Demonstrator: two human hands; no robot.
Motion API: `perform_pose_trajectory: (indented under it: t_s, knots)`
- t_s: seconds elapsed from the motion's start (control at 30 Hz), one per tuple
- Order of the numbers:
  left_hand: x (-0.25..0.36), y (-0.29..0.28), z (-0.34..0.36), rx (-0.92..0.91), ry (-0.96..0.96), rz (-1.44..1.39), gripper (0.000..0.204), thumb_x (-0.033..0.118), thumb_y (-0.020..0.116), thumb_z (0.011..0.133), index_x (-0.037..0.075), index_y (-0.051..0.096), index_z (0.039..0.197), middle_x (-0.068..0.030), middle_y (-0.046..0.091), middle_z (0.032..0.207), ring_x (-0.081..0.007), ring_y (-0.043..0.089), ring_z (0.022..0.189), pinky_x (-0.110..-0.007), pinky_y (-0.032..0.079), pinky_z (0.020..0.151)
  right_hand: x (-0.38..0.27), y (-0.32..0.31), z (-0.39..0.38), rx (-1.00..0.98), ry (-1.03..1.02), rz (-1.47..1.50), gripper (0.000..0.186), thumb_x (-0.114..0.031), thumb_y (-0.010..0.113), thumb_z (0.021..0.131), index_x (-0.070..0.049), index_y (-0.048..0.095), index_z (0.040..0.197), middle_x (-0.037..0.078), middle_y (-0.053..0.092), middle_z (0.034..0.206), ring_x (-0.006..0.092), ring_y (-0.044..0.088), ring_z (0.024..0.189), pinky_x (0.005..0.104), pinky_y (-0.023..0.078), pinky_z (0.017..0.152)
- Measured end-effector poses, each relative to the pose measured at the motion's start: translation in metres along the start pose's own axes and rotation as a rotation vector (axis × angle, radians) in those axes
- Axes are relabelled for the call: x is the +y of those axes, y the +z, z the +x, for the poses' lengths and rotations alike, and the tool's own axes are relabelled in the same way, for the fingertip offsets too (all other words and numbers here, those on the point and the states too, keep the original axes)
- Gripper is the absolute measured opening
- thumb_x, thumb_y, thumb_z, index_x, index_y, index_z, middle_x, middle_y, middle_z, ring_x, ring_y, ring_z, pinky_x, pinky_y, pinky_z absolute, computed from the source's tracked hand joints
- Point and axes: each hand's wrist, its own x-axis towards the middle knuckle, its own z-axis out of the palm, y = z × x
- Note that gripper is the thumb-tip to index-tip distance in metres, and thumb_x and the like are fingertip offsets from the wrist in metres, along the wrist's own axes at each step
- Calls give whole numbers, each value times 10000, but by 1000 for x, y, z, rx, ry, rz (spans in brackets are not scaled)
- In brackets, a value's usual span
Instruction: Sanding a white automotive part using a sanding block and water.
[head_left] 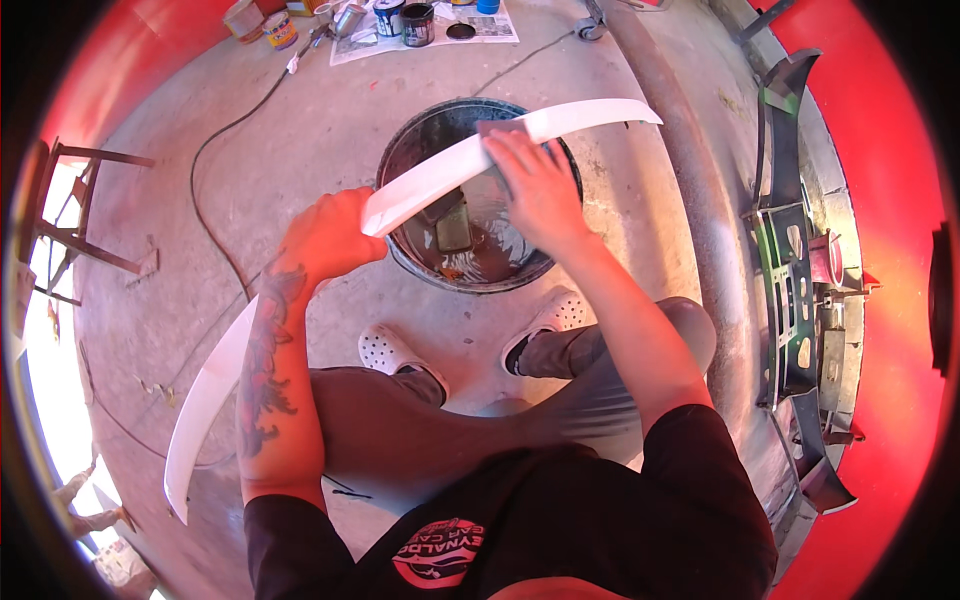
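Concrete floor [290, 110] stretches leftward of left hand [330, 235], curled tight round white curved strip [435, 180]; right hand [538, 190], nearly flat, holds dark pad [500, 127] on strip, over bucket [408, 155]; strip ends jut past both.

Floor [330, 130]: grey concrete, stained, crossed by a dark cable [194, 180]
Right wall [900, 440]: red, grey strip [830, 170] at base
Upper-left surface [110, 90]: red
Left stand [90, 249]: dark, angular frame
Light: bright white opening [50, 390] at far left
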Motion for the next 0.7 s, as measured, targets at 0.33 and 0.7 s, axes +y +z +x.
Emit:
perform_pose_trajectory:
  t_s: [0.33,0.7]
  knots:
    - [1,2,-1,-24,-41,3,381,195,696,698,50,670,1050,-206,717,946,-387,691,914,-450,536,792,-44,2,-2,-48,-168,61,554,-73,563,853,-115,558,1405,66,546,1476,276,504,1376,527,322,1171]
    - [2,1,1,-2,-35,33,380,203,689,695,64,673,1048,-194,719,960,-383,690,923,-451,528,788,9,10,-3,-66,28,-47,608,-51,616,844,-160,540,1437,22,521,1515,269,465,1409,538,331,1145]
